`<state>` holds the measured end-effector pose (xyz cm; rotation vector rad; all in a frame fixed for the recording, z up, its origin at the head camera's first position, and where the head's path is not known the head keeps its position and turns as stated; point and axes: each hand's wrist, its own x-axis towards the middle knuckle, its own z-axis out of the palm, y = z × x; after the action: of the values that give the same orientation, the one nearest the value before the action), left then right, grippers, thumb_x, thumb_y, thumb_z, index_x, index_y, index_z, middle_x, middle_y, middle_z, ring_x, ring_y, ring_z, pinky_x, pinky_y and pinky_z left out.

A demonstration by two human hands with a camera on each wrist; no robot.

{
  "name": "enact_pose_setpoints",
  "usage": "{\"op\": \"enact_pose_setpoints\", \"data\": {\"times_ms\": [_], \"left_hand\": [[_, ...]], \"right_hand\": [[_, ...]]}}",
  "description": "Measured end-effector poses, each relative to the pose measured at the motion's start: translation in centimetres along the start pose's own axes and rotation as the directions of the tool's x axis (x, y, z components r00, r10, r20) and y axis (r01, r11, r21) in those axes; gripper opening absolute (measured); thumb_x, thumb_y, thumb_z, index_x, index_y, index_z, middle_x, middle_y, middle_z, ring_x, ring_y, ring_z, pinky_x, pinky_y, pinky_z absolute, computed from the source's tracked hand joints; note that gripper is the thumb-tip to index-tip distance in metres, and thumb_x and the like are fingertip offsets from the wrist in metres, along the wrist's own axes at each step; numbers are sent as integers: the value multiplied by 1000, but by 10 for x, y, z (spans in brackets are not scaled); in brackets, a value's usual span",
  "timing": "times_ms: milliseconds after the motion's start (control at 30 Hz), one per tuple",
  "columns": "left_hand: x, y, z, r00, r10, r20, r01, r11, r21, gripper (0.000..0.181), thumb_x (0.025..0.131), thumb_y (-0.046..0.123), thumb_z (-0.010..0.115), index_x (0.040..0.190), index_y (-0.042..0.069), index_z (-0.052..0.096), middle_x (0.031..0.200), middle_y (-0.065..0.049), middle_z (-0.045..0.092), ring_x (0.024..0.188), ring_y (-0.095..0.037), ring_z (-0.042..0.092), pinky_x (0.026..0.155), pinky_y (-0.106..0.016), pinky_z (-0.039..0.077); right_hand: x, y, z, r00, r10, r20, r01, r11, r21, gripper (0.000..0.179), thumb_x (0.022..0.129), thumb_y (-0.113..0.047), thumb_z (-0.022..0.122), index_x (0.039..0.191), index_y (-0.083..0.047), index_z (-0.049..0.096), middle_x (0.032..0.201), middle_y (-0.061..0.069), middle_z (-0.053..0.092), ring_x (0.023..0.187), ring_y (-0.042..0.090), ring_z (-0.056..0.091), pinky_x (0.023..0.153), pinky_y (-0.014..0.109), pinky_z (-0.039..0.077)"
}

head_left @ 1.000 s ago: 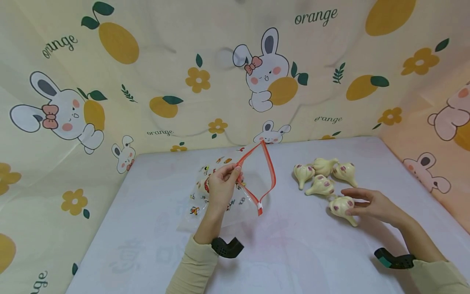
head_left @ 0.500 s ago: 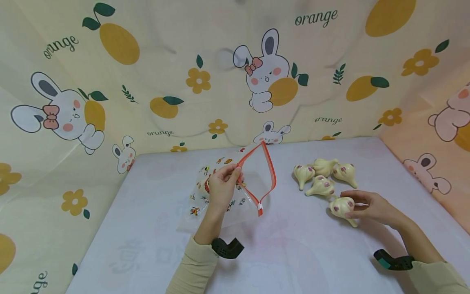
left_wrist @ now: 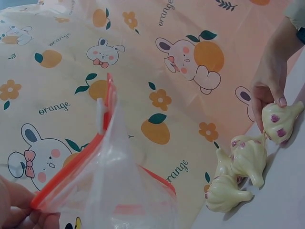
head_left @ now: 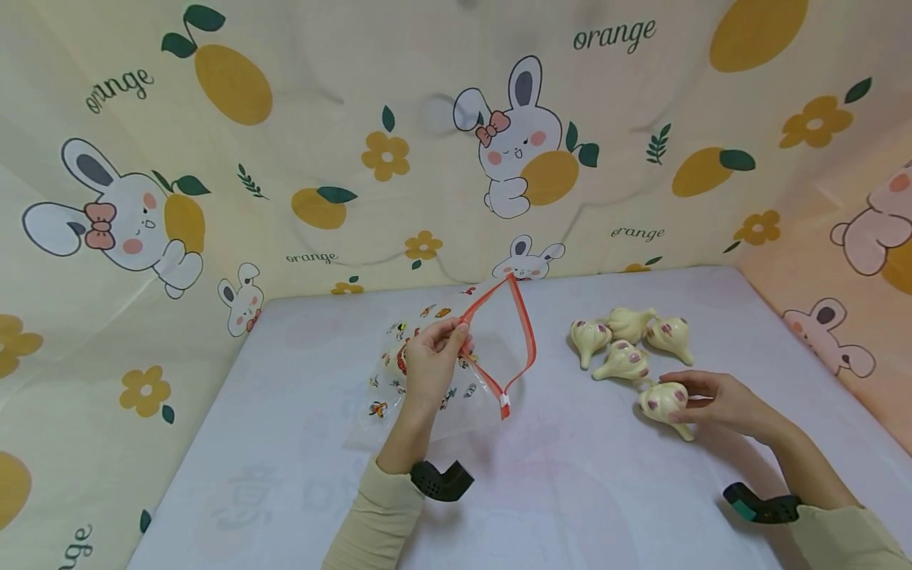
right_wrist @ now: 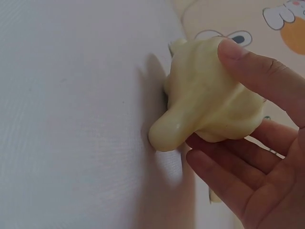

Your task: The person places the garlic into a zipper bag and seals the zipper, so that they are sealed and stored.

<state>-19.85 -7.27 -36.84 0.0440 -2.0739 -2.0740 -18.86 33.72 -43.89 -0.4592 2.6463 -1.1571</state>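
Observation:
My left hand [head_left: 431, 356] pinches the red zip edge of a clear plastic zip bag [head_left: 456, 400] printed with small coloured pictures. The bag's mouth gapes toward the right, with a white slider at its near end. Part of the bag is hidden behind the hand and wrist. On the right, my right hand [head_left: 730, 400] grips a cream garlic bulb [head_left: 663, 402] with purple marks. Thumb and fingers [right_wrist: 257, 71] lie on opposite sides of this bulb in the right wrist view. It rests on or close to the table, stem toward me.
Just beyond the held bulb, several more garlic bulbs [head_left: 621, 360] sit in a cluster on the white table [head_left: 285, 412]. A patterned cloth [head_left: 427, 119] with rabbits and oranges hangs behind the table and along its sides.

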Motion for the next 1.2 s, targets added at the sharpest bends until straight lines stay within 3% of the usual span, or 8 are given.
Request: {"op": "enact_pose_setpoints", "data": {"times_ms": [733, 1200], "left_hand": [[2, 0, 0, 1000, -6, -12, 6, 1000, 6, 19, 92, 10, 63, 104, -3, 69, 80, -8, 70, 64, 0, 60, 63, -10, 52], [1, 0, 0, 1000, -16, -12, 16, 1000, 10, 19, 92, 12, 64, 104, -3, 69, 83, -10, 70, 65, 0, 61, 64, -9, 53]], "right_hand": [[-2, -8, -7, 1000, 26, -10, -26, 999, -24, 53, 83, -16, 75, 126, 8, 55, 100, -43, 47, 90, -19, 51, 71, 14, 52], [-1, -23, -12, 1000, -9, -21, 9, 1000, -13, 55, 81, -14, 77, 125, 9, 55, 102, -45, 45, 92, -20, 52, 72, 13, 52]]}}
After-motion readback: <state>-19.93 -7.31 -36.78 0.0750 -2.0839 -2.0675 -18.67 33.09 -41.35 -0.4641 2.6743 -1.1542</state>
